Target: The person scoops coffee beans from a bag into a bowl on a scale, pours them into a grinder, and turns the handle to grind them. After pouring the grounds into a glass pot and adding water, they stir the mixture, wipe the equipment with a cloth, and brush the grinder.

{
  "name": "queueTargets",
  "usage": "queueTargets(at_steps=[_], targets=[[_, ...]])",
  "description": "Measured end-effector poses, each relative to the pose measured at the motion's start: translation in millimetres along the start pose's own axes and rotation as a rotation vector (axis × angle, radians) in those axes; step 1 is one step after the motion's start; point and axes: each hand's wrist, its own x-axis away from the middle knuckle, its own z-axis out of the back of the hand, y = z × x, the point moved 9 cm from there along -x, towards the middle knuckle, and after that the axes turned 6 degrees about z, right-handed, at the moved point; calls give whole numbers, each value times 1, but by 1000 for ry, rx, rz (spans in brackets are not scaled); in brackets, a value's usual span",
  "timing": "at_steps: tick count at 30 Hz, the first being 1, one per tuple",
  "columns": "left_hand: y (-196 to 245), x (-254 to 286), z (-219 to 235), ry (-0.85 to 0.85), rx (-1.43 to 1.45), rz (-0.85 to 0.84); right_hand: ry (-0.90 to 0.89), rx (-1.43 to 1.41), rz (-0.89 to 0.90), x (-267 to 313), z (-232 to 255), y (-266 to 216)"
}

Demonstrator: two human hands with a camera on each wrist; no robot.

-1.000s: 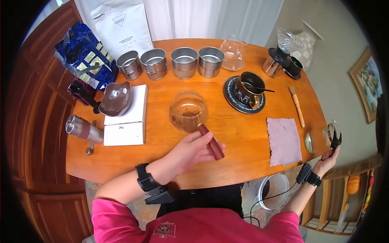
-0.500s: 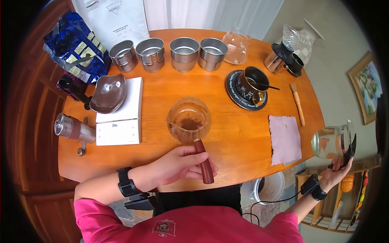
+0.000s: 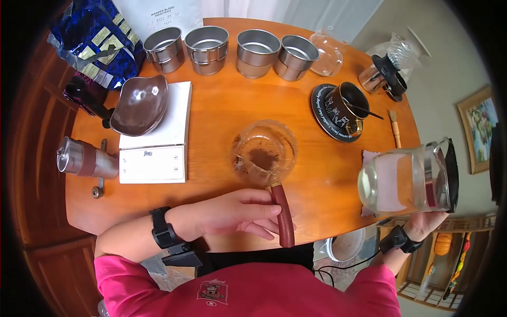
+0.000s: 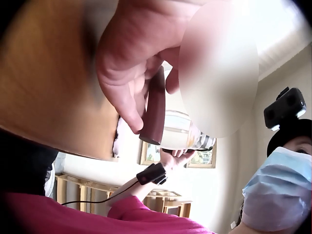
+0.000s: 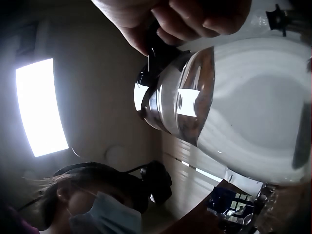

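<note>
In the head view my left hand (image 3: 232, 215) grips the dark red wooden handle (image 3: 283, 216) of a round glass pot (image 3: 288, 140), which has brown powder (image 3: 262, 157) in its bottom. The left wrist view shows fingers curled about that handle (image 4: 155, 109). At the right, my right hand (image 3: 422, 226) holds a glass carafe (image 3: 397, 179) by its black handle, above the table's right edge and in front of the pink cloth (image 3: 388, 182). Clear liquid appears to be in the carafe. In the right wrist view my right hand (image 5: 185, 19) grips the handle above the carafe body (image 5: 253, 107).
A white scale (image 3: 153, 165) bears a brown dish (image 3: 140, 105), with a grinder (image 3: 87, 158) to its left. Several metal cups (image 3: 207, 55) line the back. A black cup (image 3: 346, 105) with a spoon sits on a saucer (image 3: 322, 113); a brush (image 3: 395, 129) lies at the right.
My right hand has raised the carafe from beside the table's right edge and brought it inward, over the cloth. My left hand has kept hold of the pot's handle; the head view has shifted.
</note>
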Motion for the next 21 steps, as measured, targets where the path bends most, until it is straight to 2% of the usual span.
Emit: queueTargets(at_steps=[1,2,5,6,8,9,10,13,14,16,17,19,20,21], targets=[[-2,0,3,31,-37,16,-723,-218,-322,12,-36,16],[-2,0,3,30,-31,14,-724,-215,-327,12,-33,26],[-3,2,3,28,-78,41,-836,-156,-21,12,-35,28],[-4,2,2,13,-110,32,-562,183,201,-4,2,21],[-4,1,2,-4,-138,23,-477,473,303,9,-11,27],[-4,1,1,-12,-147,9,-777,287,338,44,-65,35],[-3,1,0,-20,-157,-5,-779,290,335,39,-63,35],[-8,-1,-2,-121,-170,-35,-507,360,206,0,-33,40],[-9,-2,-2,-123,-167,-37,-509,363,205,1,-40,39],[-7,-2,-6,-180,-187,-83,-702,243,-144,23,-71,66],[-6,-1,-6,-181,-184,-84,-703,246,-146,28,-76,69],[-7,1,-7,-166,-201,-40,-899,263,-68,48,-95,71],[-7,1,-7,-167,-198,-39,-897,266,-71,52,-97,75],[-9,1,-6,-147,-187,-6,-792,389,53,46,-94,72]])
